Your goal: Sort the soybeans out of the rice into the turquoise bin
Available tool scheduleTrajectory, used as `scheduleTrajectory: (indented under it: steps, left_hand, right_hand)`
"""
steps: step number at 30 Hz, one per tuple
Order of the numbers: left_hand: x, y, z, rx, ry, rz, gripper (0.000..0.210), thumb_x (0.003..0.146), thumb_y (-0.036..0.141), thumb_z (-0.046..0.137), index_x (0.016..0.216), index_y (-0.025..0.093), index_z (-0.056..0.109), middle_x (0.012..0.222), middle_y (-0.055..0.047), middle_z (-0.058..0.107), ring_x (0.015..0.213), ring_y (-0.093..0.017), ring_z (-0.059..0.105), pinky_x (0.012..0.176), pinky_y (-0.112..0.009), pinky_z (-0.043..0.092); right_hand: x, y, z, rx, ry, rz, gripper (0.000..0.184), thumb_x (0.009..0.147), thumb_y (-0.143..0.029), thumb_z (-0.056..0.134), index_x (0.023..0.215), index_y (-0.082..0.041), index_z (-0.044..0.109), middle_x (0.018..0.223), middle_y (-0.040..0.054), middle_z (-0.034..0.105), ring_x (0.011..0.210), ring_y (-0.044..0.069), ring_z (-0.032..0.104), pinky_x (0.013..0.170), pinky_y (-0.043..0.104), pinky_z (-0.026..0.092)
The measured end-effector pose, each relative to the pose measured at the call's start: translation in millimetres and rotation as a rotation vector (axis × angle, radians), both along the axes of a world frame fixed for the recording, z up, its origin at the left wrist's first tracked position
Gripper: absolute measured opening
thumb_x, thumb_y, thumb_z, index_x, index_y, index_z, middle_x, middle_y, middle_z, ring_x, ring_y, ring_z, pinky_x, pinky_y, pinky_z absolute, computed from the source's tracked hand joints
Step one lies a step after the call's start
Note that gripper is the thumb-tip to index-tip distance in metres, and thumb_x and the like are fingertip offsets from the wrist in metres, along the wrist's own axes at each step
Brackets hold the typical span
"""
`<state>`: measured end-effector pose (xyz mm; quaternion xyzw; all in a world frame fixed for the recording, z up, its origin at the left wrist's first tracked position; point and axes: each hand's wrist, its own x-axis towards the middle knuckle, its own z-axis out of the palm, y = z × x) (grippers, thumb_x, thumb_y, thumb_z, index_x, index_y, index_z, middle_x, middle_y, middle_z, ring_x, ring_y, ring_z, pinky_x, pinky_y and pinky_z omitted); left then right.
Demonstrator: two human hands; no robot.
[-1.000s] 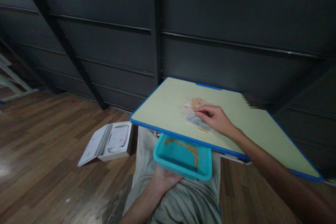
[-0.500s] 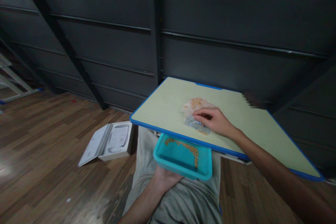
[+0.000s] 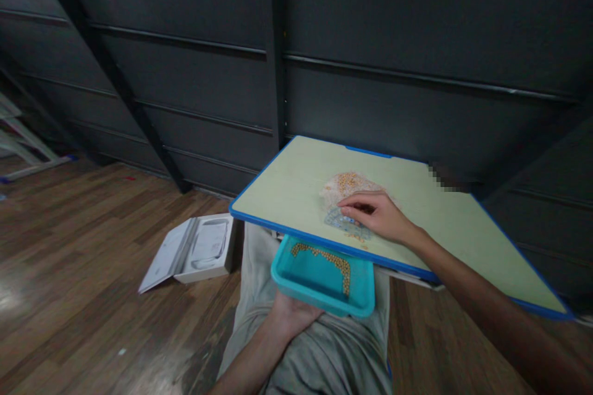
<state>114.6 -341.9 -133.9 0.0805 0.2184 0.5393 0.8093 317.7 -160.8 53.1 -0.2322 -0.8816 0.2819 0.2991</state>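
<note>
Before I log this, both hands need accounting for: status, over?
Left hand under turquoise tray, supporting it. Right hand at plastic bag, grip unclear. Golden beads in tray. Tabletop edge overlaps tray's far side.

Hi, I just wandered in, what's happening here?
A person is seated at a low table. Their left hand supports a turquoise tray from below, with small golden beads along its far and right sides. Their right hand is at what looks like a clear plastic bag on the tabletop; whether the fingertips hold a bead can't be made out.
</note>
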Motion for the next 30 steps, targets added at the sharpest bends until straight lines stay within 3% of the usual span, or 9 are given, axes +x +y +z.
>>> scheduleTrajectory:
  steps: [3,14,22,30]
  left_hand:
    - [0,0,1.3,0.006,0.002,-0.009,0.052,0.086,0.050,0.098,0.132,0.027,0.093,0.144,-0.015,0.094,0.164,-0.046,0.071,0.140,-0.066,0.055]
    - [3,0,14.8,0.029,-0.017,-0.026,0.065,0.092,0.050,0.092,0.154,0.031,0.085,0.154,-0.013,0.090,0.166,-0.046,0.070,0.141,-0.066,0.053]
    - [4,1,14.0,0.043,-0.070,-0.012,0.075,0.096,0.048,0.089,0.168,0.034,0.075,0.157,-0.012,0.089,0.165,-0.045,0.070,0.142,-0.066,0.052]
    - [1,0,4.0,0.045,-0.020,-0.017,0.059,0.095,0.051,0.089,0.150,0.030,0.086,0.152,-0.013,0.091,0.167,-0.045,0.068,0.142,-0.066,0.051]
  right_hand:
    - [0,0,-1.3,-0.014,0.004,-0.001,0.019,0.111,-0.040,0.083,0.114,-0.030,0.099,0.111,0.0068,0.097,0.096,0.026,0.087,0.091,0.041,0.068]
    - [0,-4,-0.7,-0.016,-0.003,0.028,0.018,0.110,-0.039,0.083,0.113,-0.031,0.099,0.107,0.0056,0.096,0.090,0.024,0.085,0.085,0.039,0.067]
    - [-2,-7,1.2,-0.038,-0.013,0.029,0.018,0.110,-0.042,0.085,0.112,-0.032,0.100,0.107,0.0052,0.096,0.090,0.024,0.085,0.085,0.039,0.066]
    - [0,-1,-2.5,-0.009,-0.034,-0.005,0.018,0.111,-0.038,0.083,0.113,-0.031,0.099,0.109,0.0057,0.097,0.093,0.025,0.086,0.088,0.041,0.068]
